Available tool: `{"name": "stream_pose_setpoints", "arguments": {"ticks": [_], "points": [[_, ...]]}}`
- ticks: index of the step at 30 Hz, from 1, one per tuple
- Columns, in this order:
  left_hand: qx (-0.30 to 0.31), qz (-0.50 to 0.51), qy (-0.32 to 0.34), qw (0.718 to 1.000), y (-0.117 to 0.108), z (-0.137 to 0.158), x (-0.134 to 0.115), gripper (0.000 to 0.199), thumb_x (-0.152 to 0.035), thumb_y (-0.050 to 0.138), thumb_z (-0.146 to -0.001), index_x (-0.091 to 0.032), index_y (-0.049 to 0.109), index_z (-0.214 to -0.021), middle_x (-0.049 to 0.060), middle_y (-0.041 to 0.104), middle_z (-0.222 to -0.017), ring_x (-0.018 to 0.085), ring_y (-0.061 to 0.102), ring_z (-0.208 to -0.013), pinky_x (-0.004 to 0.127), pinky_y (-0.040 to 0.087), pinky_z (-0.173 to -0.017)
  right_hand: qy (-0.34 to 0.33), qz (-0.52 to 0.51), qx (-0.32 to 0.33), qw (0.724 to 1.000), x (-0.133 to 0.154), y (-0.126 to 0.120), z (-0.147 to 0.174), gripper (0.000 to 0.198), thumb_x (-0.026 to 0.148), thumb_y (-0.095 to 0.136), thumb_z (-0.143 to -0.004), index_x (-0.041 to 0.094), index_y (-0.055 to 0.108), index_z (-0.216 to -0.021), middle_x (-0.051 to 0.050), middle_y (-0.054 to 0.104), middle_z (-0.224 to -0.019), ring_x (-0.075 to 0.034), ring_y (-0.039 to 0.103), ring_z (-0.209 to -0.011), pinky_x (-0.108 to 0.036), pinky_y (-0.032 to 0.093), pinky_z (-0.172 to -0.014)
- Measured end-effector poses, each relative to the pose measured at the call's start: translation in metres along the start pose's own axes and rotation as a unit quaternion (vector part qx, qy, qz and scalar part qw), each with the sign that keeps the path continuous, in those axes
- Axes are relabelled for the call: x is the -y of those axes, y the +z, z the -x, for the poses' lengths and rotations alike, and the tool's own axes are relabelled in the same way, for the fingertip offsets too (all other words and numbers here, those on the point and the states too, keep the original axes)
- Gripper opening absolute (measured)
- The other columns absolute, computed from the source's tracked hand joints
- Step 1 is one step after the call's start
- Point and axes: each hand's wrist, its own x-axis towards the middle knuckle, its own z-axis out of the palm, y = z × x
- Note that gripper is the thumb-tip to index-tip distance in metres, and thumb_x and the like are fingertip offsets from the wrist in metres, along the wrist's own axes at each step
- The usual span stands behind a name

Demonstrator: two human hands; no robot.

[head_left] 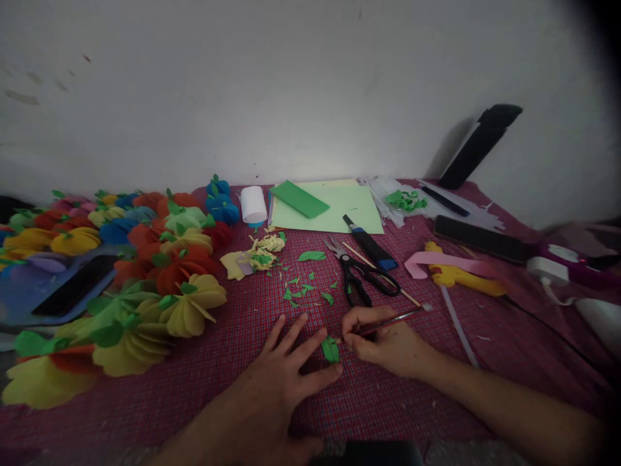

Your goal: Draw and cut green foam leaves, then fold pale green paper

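At lower centre, the left hand [286,382] lies splayed, grasping nothing, its fingertips bracketing a small, creased green paper leaf [330,350] on checked cloth [247,323]. The right hand [391,343] pinches a slim, glossy stick [400,317]. Layered, petal-edged paper shapes [191,307] crowd the frame's left.

A plain pale-grey wall [310,97] fills the upper part of the frame, with brownish scuffs [22,97] at upper left and a soft shadow [449,152] at right. Light is dim, brightest at the wall's middle. Below, a red-and-blue checked cloth [398,414] covers the bench [218,353], its far edge against the wall. The upper right corner is black.
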Motion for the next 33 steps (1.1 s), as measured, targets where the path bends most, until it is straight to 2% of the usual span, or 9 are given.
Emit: {"name": "stream_pose_setpoints", "arguments": {"ticks": [12, 16, 23, 33], "points": [[-0.001, 0.005, 0.003, 1.000, 0.0022, -0.0002, 0.0010, 0.087, -0.039, 0.072, -0.060, -0.037, 0.031, -0.137, 0.004, 0.018, -0.150, 0.041, 0.008, -0.135, 0.063, 0.001, -0.104, -0.006, 0.032, 0.034, 0.999, 0.0027, -0.0001, 0.0026, 0.009, 0.013, 0.051, -0.070, 0.017, 0.057, -0.065, 0.004, 0.054, -0.056, -0.009, 0.047, -0.051, -0.019, 0.037, -0.047], [0.000, 0.004, 0.001, 1.000, 0.0025, -0.0006, 0.0011, 0.088, -0.038, 0.072, -0.059, -0.038, 0.031, -0.137, 0.003, 0.022, -0.149, 0.040, 0.007, -0.135, 0.063, 0.000, -0.104, -0.009, 0.024, 0.042, 0.999, 0.0027, 0.0001, 0.0024, 0.009, 0.012, 0.051, -0.069, 0.017, 0.058, -0.065, 0.004, 0.054, -0.056, -0.009, 0.047, -0.050, -0.019, 0.037, -0.047], [0.012, -0.006, 0.000, 1.000, 0.0010, 0.0011, -0.0002, 0.090, -0.037, 0.073, -0.059, -0.040, 0.029, -0.138, 0.003, 0.018, -0.150, 0.040, 0.005, -0.135, 0.064, 0.001, -0.104, -0.005, 0.019, 0.005, 1.000, 0.0024, -0.0004, 0.0019, 0.009, 0.010, 0.051, -0.067, 0.017, 0.055, -0.063, 0.004, 0.053, -0.056, -0.009, 0.047, -0.052, -0.019, 0.038, -0.049], [0.002, 0.003, 0.012, 1.000, 0.0018, 0.0005, 0.0028, 0.088, -0.038, 0.072, -0.060, -0.039, 0.030, -0.137, 0.003, 0.012, -0.151, 0.041, 0.006, -0.135, 0.064, 0.000, -0.103, -0.041, 0.029, 0.057, 0.997, -0.0032, -0.0016, 0.0062, 0.010, 0.010, 0.052, -0.069, 0.016, 0.059, -0.067, 0.003, 0.058, -0.058, -0.009, 0.051, -0.051, -0.018, 0.039, -0.047]]}}
